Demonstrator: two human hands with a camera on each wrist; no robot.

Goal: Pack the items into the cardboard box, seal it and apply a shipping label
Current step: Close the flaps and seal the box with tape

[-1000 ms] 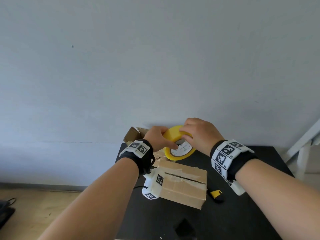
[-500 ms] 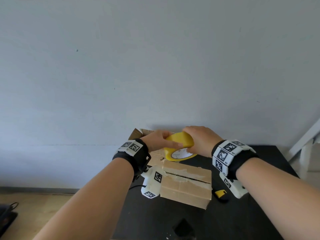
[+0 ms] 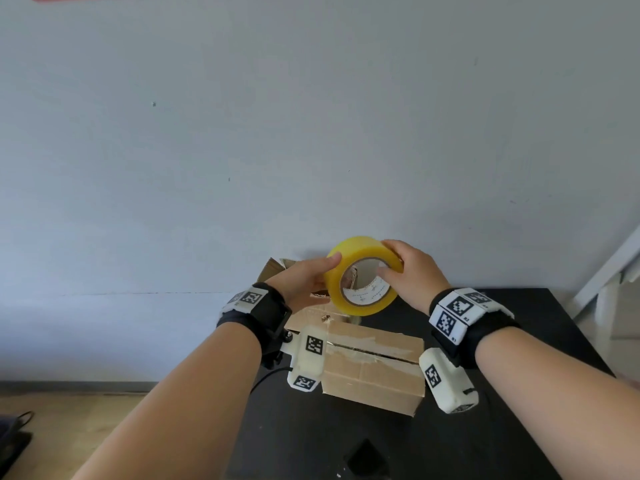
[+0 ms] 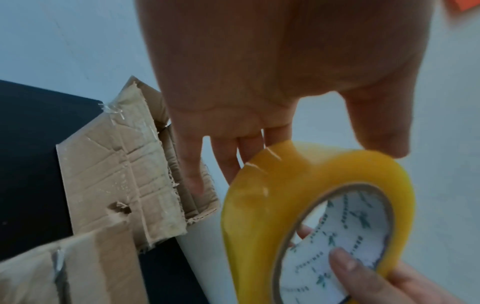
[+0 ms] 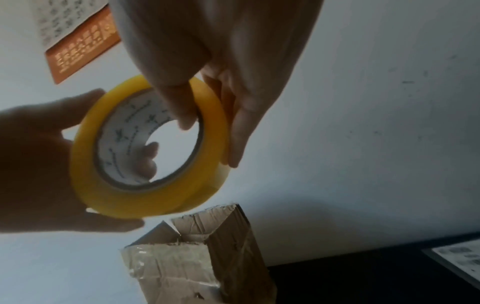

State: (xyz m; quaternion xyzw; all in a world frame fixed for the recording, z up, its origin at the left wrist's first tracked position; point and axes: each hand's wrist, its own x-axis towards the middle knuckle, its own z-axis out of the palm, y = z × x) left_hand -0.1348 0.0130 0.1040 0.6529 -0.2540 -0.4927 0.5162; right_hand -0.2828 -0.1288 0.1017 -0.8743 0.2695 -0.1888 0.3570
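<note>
A yellow tape roll (image 3: 363,275) is held up in the air above the far edge of the table, its white core facing me. My left hand (image 3: 320,277) grips its left side, thumb on the rim and fingers behind. My right hand (image 3: 393,266) pinches the right side, thumb inside the core (image 5: 182,115) and fingers on the outer band. Below them lies the cardboard box (image 3: 374,372), flaps folded down, a dark slit along its seam with old tape scraps. In the left wrist view the tape roll (image 4: 259,195) fills the lower right.
A second, torn open cardboard box (image 4: 116,174) stands at the back left against the grey wall. The black table (image 3: 502,427) extends right and toward me. A white printed sheet (image 5: 462,257) lies on it at the far right. White furniture (image 3: 609,271) stands beyond the right edge.
Both hands have lifted the tape roll from low behind the box and tipped it upright, so its core now faces me. The view has also tilted slightly.
</note>
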